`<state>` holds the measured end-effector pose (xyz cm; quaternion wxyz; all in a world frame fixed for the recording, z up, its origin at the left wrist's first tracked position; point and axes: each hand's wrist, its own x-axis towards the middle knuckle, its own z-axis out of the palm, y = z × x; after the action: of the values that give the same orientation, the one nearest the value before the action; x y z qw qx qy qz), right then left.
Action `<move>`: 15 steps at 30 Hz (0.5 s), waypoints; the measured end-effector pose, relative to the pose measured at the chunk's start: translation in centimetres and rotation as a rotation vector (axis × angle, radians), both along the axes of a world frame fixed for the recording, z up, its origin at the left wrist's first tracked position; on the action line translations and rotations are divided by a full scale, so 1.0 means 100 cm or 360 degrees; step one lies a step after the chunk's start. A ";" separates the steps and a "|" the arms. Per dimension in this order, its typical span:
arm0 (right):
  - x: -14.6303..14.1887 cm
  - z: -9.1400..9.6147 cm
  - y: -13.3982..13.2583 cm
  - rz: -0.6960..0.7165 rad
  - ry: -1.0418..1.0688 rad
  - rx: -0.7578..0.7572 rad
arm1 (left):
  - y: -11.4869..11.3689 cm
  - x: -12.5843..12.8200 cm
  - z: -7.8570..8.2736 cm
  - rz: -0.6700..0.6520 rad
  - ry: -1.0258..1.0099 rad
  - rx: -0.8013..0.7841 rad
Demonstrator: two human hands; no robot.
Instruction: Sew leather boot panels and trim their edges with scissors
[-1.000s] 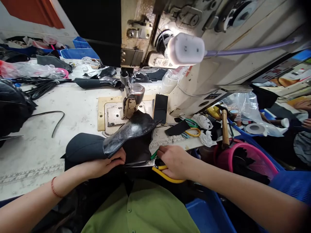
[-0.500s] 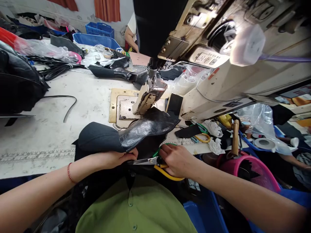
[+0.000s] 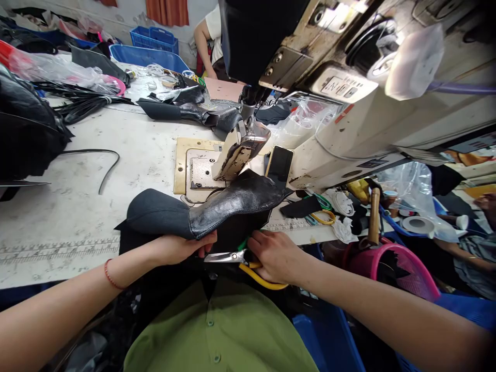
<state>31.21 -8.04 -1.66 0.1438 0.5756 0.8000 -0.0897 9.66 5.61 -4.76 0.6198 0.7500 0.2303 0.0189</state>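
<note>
Scissors (image 3: 223, 257) have slipped out from under the left hand's (image 3: 181, 249) fingertips; blades now just below. Left pinches the lower edge of the black leather piece (image 3: 228, 206); right hand (image 3: 276, 257) wraps the handles. Piece sits at the bench's (image 3: 85, 217) near edge, before the machine post (image 3: 237, 154). Blades straying upward could nick fingers; dark-on-dark layers could hide a miscut.

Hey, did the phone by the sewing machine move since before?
No, the phone looks to be in the same spot, just right of the sewing machine's post. The whole view shifted because the camera moved.
</note>
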 end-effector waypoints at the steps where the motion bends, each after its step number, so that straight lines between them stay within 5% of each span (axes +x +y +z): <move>1: -0.001 -0.002 -0.001 -0.0008 0.0012 -0.0007 | 0.000 -0.001 0.000 0.0025 0.0002 -0.0015; 15: -0.027 -0.013 -0.007 -0.0246 0.0073 -0.0076 | 0.005 -0.003 0.002 0.0272 -0.0145 -0.0125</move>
<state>28.50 -8.72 -2.98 0.1318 0.6298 0.7539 -0.1329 9.32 6.11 -4.61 0.6548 0.7010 0.2655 0.0967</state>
